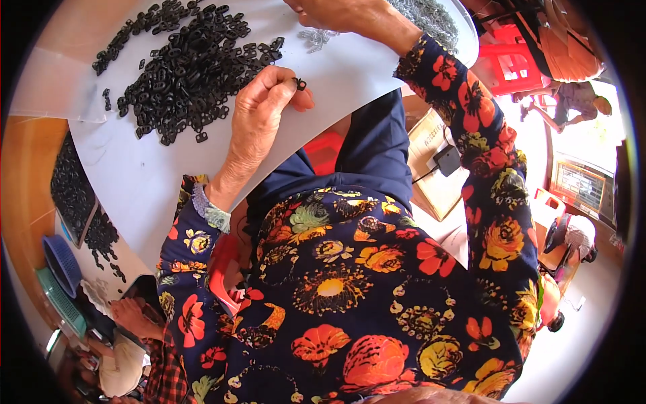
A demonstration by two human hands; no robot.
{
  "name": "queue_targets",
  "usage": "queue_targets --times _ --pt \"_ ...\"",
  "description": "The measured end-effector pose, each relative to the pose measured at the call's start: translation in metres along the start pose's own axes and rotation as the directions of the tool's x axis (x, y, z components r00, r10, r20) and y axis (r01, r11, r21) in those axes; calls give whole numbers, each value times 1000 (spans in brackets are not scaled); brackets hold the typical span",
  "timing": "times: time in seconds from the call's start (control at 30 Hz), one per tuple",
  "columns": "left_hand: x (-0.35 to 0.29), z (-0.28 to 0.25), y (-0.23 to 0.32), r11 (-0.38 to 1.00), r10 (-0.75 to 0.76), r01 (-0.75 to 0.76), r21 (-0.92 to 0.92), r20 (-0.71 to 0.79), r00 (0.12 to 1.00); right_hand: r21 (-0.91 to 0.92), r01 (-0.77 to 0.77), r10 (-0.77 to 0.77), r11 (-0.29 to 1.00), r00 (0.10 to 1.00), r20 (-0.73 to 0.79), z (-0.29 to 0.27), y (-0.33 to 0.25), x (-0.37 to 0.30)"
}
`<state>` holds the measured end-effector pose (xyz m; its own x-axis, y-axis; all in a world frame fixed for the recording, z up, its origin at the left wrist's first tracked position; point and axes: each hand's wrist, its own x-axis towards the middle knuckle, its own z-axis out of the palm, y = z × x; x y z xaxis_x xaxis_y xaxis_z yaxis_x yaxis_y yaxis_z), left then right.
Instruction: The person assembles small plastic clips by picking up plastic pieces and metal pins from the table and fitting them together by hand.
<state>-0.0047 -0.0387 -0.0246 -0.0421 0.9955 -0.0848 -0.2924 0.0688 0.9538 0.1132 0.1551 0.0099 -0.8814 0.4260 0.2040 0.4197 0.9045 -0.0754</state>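
Observation:
My left hand [264,101] is over the white tabletop [182,158], with a small black plastic piece [300,84] with a hole pinched between thumb and fingertips. Just beyond it lies a large heap of similar black plastic pieces [192,71], looped and buckle-like. My right hand [333,13] reaches to the far side of the table, above a few clear plastic pieces [316,39]. The picture's upper edge cuts off part of that hand, so what its fingers hold, if anything, is hidden.
A larger pile of clear pieces [431,27] sits at the far right of the table. On the left are more black pieces [70,182], a blue basket [62,266] and a green basket [60,299]. A cardboard box [431,165] stands right of my legs. Other people are around.

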Motion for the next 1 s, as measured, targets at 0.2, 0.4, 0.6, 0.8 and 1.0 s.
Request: queue_targets --times 0.2,0.4,0.6,0.8,1.0 --pt "-1 -2 -1 1000 -1 1 -25 12 1000 708 -199 306 677 952 -25 -31 -40 -43" --pt "0 -1 3 998 -1 0 70 9 1000 949 -238 419 207 898 134 10 -64 -91" --pt "-1 2 7 995 -29 29 92 -1 1000 988 -155 381 -2 913 144 15 -69 -92" --pt "-2 -1 5 996 0 0 87 -5 1000 994 -108 364 7 926 98 17 -77 -88" --pt "-2 -1 6 997 -1 1 74 -3 1000 995 -95 399 -27 912 98 19 -76 -89"
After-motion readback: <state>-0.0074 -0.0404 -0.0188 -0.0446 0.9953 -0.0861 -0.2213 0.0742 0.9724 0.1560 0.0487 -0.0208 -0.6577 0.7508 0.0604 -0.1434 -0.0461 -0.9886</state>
